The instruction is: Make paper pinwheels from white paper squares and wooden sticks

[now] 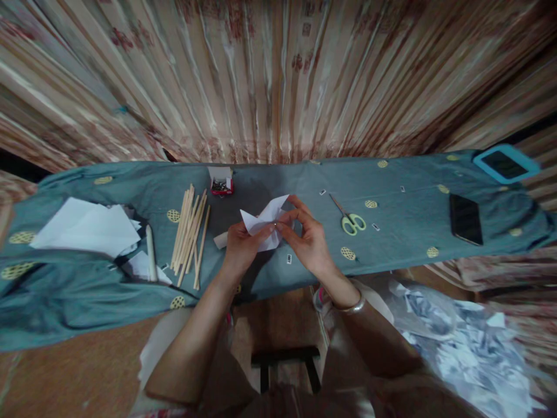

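Observation:
A white paper pinwheel [265,218] with pointed blades is held over the middle of the cloth-covered table. My left hand [243,247] is closed on its left side, the thumb pressed near the centre. From the right, my right hand [310,235] pinches the pinwheel, its thumb and fingers close to the same spot. A tiny shiny pin head [275,224] shows at the centre between both thumbs. Beside my left hand lies a pale, flat piece [220,240], partly hidden. A small red box [222,184] of metal pins stands open behind, to the left.
Wooden sticks [189,232] lie in a loose bunch left of my hands, near a white marker-like tube [151,252] and stacked paper [87,226]. Green-handled scissors [353,223], a black phone [466,219] and a blue-framed tablet [507,164] lie rightward. A plastic bag [470,348] of paper scraps sits below.

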Tool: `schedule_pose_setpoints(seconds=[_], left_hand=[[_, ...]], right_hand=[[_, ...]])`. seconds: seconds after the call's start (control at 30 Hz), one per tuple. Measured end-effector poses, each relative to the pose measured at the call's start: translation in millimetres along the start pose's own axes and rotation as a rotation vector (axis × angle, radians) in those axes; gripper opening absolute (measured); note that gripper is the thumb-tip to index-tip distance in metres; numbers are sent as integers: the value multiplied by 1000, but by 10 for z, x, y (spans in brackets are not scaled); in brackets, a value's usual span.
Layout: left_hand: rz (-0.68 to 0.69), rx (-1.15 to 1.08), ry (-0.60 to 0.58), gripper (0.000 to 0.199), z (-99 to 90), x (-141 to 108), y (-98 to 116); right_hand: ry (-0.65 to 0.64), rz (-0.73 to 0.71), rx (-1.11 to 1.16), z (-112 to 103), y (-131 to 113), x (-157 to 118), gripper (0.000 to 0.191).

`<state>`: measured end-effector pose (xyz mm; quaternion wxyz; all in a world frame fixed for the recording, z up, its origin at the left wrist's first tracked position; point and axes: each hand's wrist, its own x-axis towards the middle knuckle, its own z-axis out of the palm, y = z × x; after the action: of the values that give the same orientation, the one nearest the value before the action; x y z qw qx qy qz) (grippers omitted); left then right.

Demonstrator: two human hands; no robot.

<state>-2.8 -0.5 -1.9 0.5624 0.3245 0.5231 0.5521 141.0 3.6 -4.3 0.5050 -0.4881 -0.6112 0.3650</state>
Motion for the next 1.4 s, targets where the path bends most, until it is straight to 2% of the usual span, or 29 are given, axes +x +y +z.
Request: schedule_pose_setpoints(seconds=[0.17,0.3,0.37,0.47,0.57,0.83,1.4], left_hand=[[-23,-63,22,25,14,24,-28],[-77,-144,33,24,14,53,-42],[-86,-164,35,23,14,57,-56],[-100,-158,5,23,17,49,-84],[-124,-140,-35,26,21,32,-106],[-113,-41,-81,26,28,1,-111],[-61,80,-75,20,27,21,-146]], right_hand=[[74,23,27,-5,-4,-8,19],[121,114,161,-69,55,38,42],[60,226,269,-112,74,67,46],[-115,401,432,-159,63,95,42],[-187,474,528,-178,37,101,39],[-231,519,480,-194,67,92,30],[-215,530,465,-182,119,75,36]])
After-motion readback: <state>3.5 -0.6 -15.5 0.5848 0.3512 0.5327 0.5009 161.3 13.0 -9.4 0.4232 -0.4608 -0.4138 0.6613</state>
